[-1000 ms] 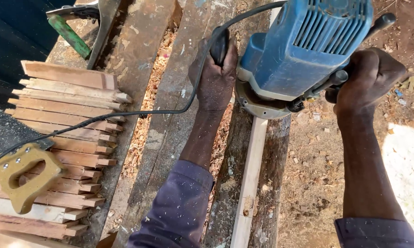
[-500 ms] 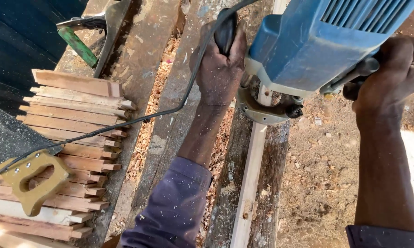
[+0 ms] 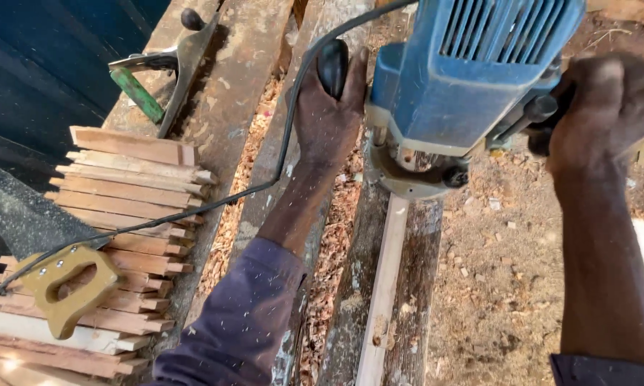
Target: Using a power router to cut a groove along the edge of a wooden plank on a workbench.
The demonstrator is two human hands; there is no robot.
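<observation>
While wood shavings (image 3: 244, 187) lay thick in the gaps between its boards, the rough workbench (image 3: 254, 75) carried everything in view. Over its right side stood a blue router (image 3: 472, 78), its round base (image 3: 407, 175) sitting on a pale wooden strip (image 3: 385, 286) that ran along a dark plank (image 3: 415, 286), probably so the strip had firm backing under the cut. The left hand (image 3: 329, 118) was wrapped tight around the black knob (image 3: 332, 64) on one side, and the right hand (image 3: 608, 107) was closed around the handle on the other, a two-sided hold that would keep the machine level. A black cable (image 3: 282, 154) trailed off to the left across a stack of cut slats (image 3: 121, 236), piled at the bench's left edge. A handsaw with a yellow-brown handle (image 3: 68, 286) lay on that stack, and a hand plane (image 3: 168, 68) rested further up. The cutter itself was hidden under the base, the router's top was cut off by the frame, and the right handle was mostly covered by fingers. Pale specks, likely flying dust, blurred the sleeve (image 3: 243, 322).
</observation>
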